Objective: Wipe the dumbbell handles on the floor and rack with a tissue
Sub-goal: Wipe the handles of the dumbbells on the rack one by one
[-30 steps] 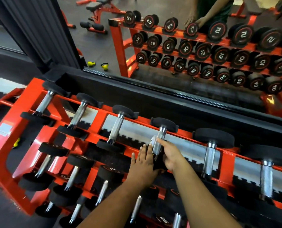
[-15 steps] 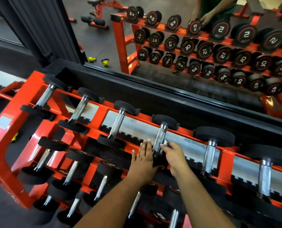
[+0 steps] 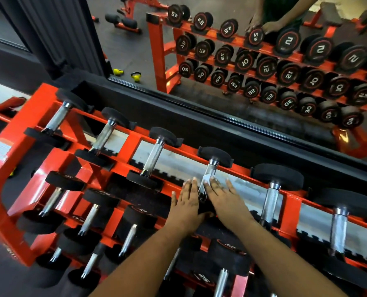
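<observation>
The orange rack (image 3: 39,159) carries rows of black-headed dumbbells with steel handles. On the top row, the fourth dumbbell's handle (image 3: 212,168) has a white tissue (image 3: 206,182) against its lower part. My right hand (image 3: 227,200) holds that tissue to the handle, and its thumb is hidden. My left hand (image 3: 187,202) lies beside it with straight fingers, resting on the same dumbbell's near head.
Neighbouring top-row dumbbells stand left (image 3: 154,155) and right (image 3: 271,200) of the one I touch. Lower rows hold more dumbbells (image 3: 88,219). Behind the rack a wall mirror (image 3: 135,50) reflects the rack, my hands and yellow kettlebells on the floor.
My right hand slid down the handle with the tissue, then back up a little, and the tissue shows again. My left hand stayed on the near head.
</observation>
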`<state>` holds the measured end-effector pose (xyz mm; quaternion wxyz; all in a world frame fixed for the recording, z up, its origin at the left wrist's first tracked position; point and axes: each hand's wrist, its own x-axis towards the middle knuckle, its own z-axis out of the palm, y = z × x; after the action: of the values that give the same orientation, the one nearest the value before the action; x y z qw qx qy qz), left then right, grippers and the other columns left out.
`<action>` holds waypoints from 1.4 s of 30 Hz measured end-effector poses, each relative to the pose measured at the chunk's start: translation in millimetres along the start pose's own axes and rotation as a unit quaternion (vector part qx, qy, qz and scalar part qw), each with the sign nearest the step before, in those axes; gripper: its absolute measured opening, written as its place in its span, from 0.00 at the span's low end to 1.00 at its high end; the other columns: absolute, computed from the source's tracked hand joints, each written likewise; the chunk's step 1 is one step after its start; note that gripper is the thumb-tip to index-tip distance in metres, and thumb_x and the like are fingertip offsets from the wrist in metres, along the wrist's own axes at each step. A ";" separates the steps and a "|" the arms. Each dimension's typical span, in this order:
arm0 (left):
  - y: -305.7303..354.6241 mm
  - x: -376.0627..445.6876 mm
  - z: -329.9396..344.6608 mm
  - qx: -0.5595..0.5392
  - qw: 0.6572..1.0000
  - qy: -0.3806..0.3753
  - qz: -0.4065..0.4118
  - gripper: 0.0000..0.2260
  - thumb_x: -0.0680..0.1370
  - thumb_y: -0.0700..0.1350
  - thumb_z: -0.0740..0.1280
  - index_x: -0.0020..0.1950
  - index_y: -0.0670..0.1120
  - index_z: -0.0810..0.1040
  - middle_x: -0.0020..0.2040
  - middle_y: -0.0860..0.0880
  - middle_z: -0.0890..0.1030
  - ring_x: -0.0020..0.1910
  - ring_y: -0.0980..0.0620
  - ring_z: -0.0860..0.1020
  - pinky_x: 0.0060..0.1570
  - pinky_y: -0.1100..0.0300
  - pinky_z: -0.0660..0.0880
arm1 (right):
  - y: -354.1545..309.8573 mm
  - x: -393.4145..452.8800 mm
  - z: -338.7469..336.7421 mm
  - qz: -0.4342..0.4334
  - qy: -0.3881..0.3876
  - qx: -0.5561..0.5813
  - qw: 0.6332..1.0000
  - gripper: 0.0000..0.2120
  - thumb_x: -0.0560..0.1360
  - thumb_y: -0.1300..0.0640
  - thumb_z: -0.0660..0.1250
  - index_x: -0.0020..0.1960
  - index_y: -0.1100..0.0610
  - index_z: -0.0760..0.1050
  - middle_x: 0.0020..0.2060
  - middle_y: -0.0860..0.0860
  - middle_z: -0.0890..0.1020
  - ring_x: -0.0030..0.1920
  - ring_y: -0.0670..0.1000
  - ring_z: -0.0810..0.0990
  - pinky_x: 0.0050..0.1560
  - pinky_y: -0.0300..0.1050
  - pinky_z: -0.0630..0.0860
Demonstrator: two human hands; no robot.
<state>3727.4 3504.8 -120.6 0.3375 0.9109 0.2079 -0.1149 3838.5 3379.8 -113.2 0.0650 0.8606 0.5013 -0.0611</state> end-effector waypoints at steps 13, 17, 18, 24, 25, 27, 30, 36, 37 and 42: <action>-2.4 0.4 4.4 -0.006 1.000 0.007 0.002 0.49 0.78 0.63 0.65 0.80 0.49 0.31 0.82 0.50 0.35 0.80 0.52 0.35 0.78 0.40 0.36 | 6.1 34.8 -16.1 -0.043 0.025 -0.189 0.981 0.31 0.82 0.53 0.56 0.81 0.60 0.51 0.80 0.60 0.54 0.81 0.60 0.51 0.77 0.68 0.47; -1.9 -0.5 5.3 -0.013 1.000 0.010 0.004 0.50 0.78 0.63 0.66 0.80 0.49 0.30 0.82 0.51 0.34 0.80 0.52 0.35 0.77 0.43 0.35 | 16.0 15.8 -13.0 -0.204 -0.009 -0.109 0.973 0.30 0.78 0.55 0.65 0.78 0.51 0.63 0.79 0.51 0.63 0.80 0.53 0.58 0.77 0.65 0.43; -2.2 -0.4 6.4 -0.013 1.000 0.013 0.005 0.50 0.78 0.63 0.66 0.80 0.49 0.31 0.82 0.51 0.34 0.80 0.52 0.35 0.77 0.43 0.35 | 22.9 11.2 -14.3 -0.218 -0.023 -0.094 0.971 0.30 0.79 0.55 0.64 0.79 0.49 0.61 0.80 0.49 0.60 0.80 0.51 0.54 0.77 0.64 0.40; -5.7 1.9 6.2 0.003 1.000 0.005 0.009 0.48 0.79 0.66 0.63 0.80 0.50 0.30 0.81 0.52 0.32 0.80 0.52 0.33 0.78 0.41 0.35 | 33.0 13.8 -19.2 -0.063 0.041 -0.118 0.990 0.37 0.78 0.63 0.55 0.82 0.53 0.43 0.81 0.52 0.44 0.81 0.54 0.43 0.77 0.69 0.49; -5.3 1.7 5.8 0.004 1.000 0.004 0.007 0.48 0.79 0.66 0.63 0.80 0.50 0.30 0.81 0.52 0.32 0.80 0.52 0.33 0.78 0.42 0.35 | 28.3 14.4 -17.8 -0.036 0.048 -0.107 0.992 0.38 0.78 0.64 0.56 0.82 0.54 0.41 0.81 0.52 0.42 0.80 0.54 0.41 0.77 0.69 0.47; -4.7 1.5 5.2 0.005 1.000 0.002 0.004 0.48 0.78 0.66 0.63 0.80 0.50 0.31 0.82 0.51 0.33 0.80 0.52 0.34 0.78 0.41 0.36 | 19.5 11.9 -10.0 -0.046 0.023 -0.079 0.996 0.38 0.79 0.64 0.59 0.82 0.53 0.42 0.81 0.51 0.42 0.80 0.52 0.40 0.77 0.65 0.39; -4.0 1.5 5.0 -0.001 1.000 0.005 0.003 0.49 0.78 0.66 0.64 0.81 0.49 0.32 0.82 0.51 0.36 0.81 0.52 0.36 0.78 0.41 0.37 | 18.5 -0.3 -2.3 -0.140 -0.015 -0.053 0.989 0.37 0.79 0.58 0.63 0.82 0.50 0.49 0.81 0.49 0.47 0.81 0.50 0.45 0.77 0.62 0.39; -1.5 0.5 2.4 0.020 1.000 -0.001 0.003 0.48 0.78 0.65 0.64 0.81 0.49 0.31 0.82 0.50 0.35 0.80 0.52 0.36 0.78 0.41 0.36 | 9.6 15.9 -10.4 0.025 0.015 -0.021 0.999 0.36 0.80 0.62 0.56 0.82 0.53 0.40 0.78 0.49 0.37 0.81 0.51 0.42 0.79 0.62 0.45; -0.6 0.1 1.9 0.024 1.000 0.000 0.004 0.48 0.79 0.65 0.63 0.81 0.49 0.31 0.82 0.50 0.35 0.80 0.51 0.36 0.77 0.41 0.35 | 3.7 19.9 -12.2 0.065 0.013 0.070 0.995 0.36 0.81 0.64 0.56 0.82 0.54 0.40 0.79 0.49 0.37 0.81 0.50 0.42 0.80 0.59 0.46; -2.8 0.5 4.6 0.055 0.998 0.003 0.016 0.46 0.81 0.58 0.64 0.80 0.48 0.29 0.82 0.46 0.36 0.81 0.49 0.35 0.76 0.41 0.35 | -37.7 9.3 -14.8 0.241 0.056 0.483 0.840 0.31 0.83 0.60 0.59 0.82 0.51 0.50 0.81 0.48 0.55 0.78 0.48 0.61 0.74 0.41 0.61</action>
<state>3726.2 3503.9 -125.8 0.2883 0.9315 0.1877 -0.1181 3810.9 3408.7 -102.2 -0.3741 0.8788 0.1875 -0.2293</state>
